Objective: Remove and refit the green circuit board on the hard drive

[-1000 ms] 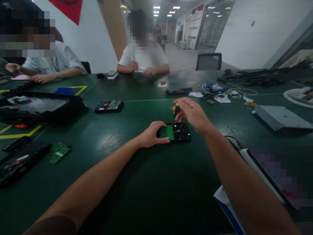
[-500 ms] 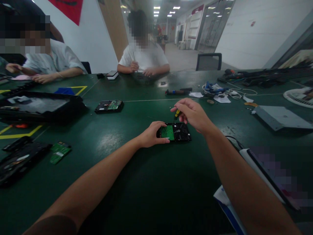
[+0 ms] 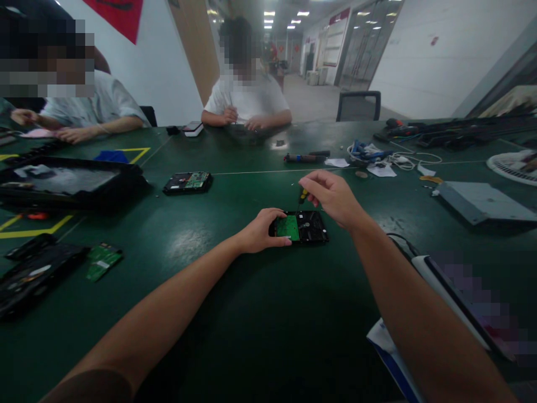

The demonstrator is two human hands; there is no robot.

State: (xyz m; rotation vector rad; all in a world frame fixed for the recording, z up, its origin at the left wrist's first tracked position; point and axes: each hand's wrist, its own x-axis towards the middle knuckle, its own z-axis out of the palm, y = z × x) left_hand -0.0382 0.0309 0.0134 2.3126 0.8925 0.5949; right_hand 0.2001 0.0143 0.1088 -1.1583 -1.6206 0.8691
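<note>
On the counter, my left grip clamps the hard drive; my right grip, closed around the screwdriver, should keep its shaft upright, pressure steady.

Both arms extend forward, hands curled near each other.

Pretty cluttered green table tbh. Big black tray over on the left, something blue right behind it, yellow tape on the tabletop nearby. Flat grey metal box on the right, with a tangle of white cable and paper scraps farther back. Person in a white tee sitting across, empty office chair off to one side, red banner on the wall.
</note>
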